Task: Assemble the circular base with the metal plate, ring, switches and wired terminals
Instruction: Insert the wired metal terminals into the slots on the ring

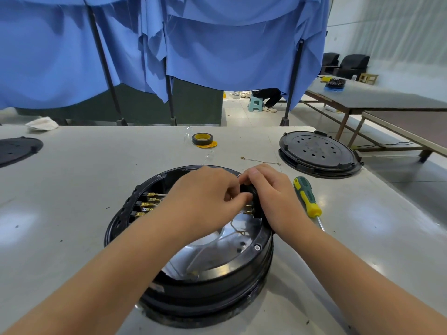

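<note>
screwdriver [307, 197], tape roll [202, 139], blue curtains [217, 44]

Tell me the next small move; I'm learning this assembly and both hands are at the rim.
Probably press the black switch, pinched by the left hand and right hand, into the circular base rim; its brass terminals already point inward.

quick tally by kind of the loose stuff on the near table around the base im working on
Round black perforated covers: 2
Screwdriver, green and yellow handle: 1
Tape roll, black and yellow: 1
Loose wire with terminals: 1
White cloth: 1
Total: 6
</note>
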Tool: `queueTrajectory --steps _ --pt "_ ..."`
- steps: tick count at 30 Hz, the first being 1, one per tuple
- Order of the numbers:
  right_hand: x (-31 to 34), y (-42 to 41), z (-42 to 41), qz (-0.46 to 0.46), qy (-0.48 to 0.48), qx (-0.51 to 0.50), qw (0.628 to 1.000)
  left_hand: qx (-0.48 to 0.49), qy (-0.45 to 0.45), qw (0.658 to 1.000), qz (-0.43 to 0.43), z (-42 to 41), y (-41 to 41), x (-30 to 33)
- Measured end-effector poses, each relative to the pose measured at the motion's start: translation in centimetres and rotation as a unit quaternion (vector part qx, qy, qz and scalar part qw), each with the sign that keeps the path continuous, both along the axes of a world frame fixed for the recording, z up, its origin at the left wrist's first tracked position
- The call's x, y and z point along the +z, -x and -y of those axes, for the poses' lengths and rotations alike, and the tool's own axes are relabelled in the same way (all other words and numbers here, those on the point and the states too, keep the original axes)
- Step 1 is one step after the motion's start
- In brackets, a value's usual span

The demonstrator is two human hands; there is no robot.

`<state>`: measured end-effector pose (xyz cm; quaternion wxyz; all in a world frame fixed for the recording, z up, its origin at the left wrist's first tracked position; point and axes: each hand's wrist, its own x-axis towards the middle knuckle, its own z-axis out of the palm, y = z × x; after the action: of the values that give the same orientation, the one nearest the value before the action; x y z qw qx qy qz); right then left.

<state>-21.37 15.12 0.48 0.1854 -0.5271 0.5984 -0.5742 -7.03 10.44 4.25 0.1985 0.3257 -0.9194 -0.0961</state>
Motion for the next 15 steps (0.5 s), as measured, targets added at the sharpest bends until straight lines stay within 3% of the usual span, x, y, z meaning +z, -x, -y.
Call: queueTrajectory --steps 3,5,11,15 --pt "-0.1 0.1 0.1 -0.004 0.004 -0.001 1.000 0.013 0.001 0.998 -0.061 0.5 -0.2 0.0" --pt "-0.1 0.2 0.2 -0.011 0.003 -0.002 1.000 0.011 0.015 0.998 -0.058 0.9 -0.3 -0.3" --pt "1.2 2.2 0.8 -0.036 -0.005 -0.052 0.998 -0.010 -0.072 0.980 0.186 1.1 -0.2 -1.8" --pt "1.8 6.1 2.5 -0.137 -0.122 -0.111 0.977 -0.010 -0.062 0.976 0.208 1.1 -0.3 -2.1"
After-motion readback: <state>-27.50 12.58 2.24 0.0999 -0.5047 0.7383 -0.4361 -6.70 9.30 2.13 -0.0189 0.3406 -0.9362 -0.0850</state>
